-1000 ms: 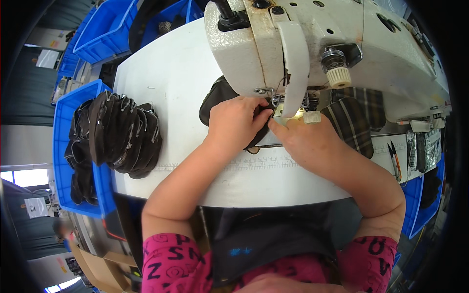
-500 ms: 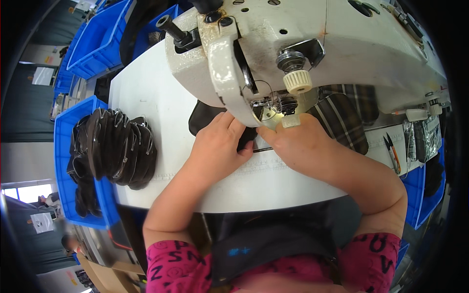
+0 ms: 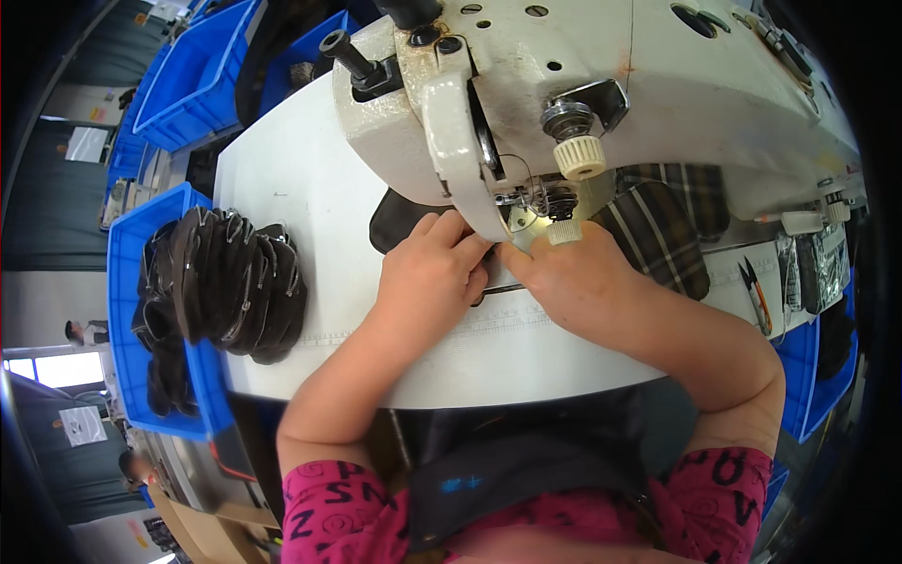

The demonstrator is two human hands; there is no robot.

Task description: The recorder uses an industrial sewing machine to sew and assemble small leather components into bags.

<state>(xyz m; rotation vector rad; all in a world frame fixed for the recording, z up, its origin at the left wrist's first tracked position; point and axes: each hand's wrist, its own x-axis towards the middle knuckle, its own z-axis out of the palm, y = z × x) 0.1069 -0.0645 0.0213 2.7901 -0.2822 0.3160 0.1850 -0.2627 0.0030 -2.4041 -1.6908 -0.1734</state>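
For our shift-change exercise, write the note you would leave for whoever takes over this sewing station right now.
Left hand: pressing flat on the dark piece under the sewing machine head.
Right hand: fingers at the needle area, guiding the same piece.
Stack of dark pieces lies at the table's left edge, over the blue bin. Plaid fabric and snips lie right.
Done or left: cannot tell; the seam is hidden.

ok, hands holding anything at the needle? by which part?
Both hands press a dark fabric piece flat under the machine head. Left hand and right hand hold its near edge by the needle; exact grip is hidden.
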